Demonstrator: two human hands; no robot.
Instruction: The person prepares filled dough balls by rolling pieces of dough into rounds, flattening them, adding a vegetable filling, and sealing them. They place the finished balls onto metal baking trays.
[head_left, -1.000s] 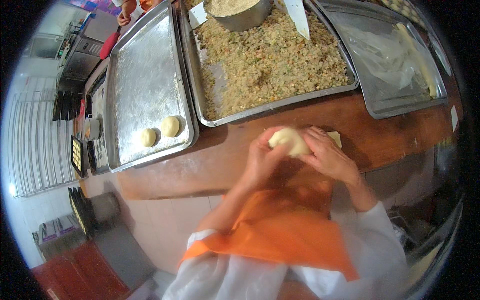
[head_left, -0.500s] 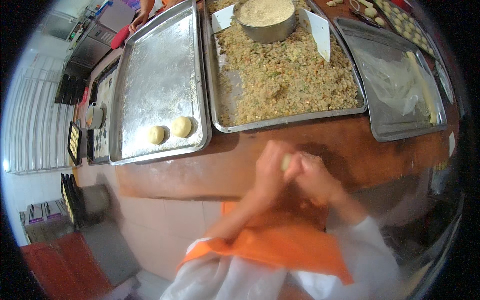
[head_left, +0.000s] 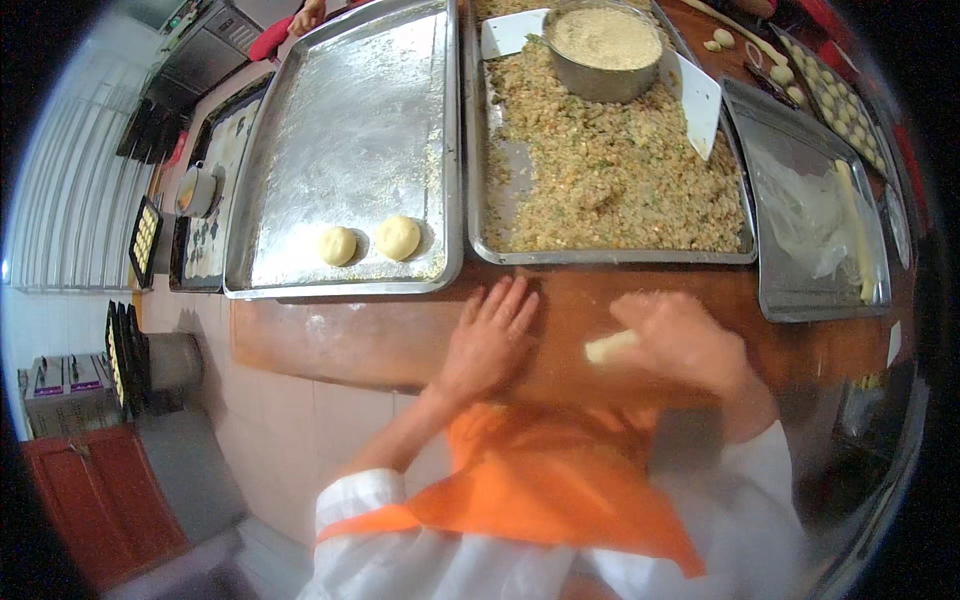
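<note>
My right hand (head_left: 675, 335), smeared a little by motion, grips a pale piece of dough (head_left: 611, 347) that pokes out on its left side, low over the wooden table (head_left: 340, 335). Flat on the wood lies my left hand (head_left: 493, 335), fingers spread and nothing in it. Just beyond, a metal tray of crumbly filling (head_left: 620, 190) holds a metal bowl of pale crumbs (head_left: 600, 75) and two white scrapers (head_left: 697, 105). To the left, a large metal tray (head_left: 330, 130) carries two round dough balls, one (head_left: 337, 246) beside the other (head_left: 398, 237).
At the right, a smaller metal tray (head_left: 790, 290) holds clear plastic and a long dough strip (head_left: 853, 230). Behind it a dark tray of small dough balls (head_left: 835, 100) stands. A small white pot (head_left: 196, 190) sits at the left. Another person's hand (head_left: 307, 17) shows at the far left tray.
My hands, together around the dough before, have come apart. The left has moved left and down onto the table; the right has moved right with the dough. The view has shifted slightly.
</note>
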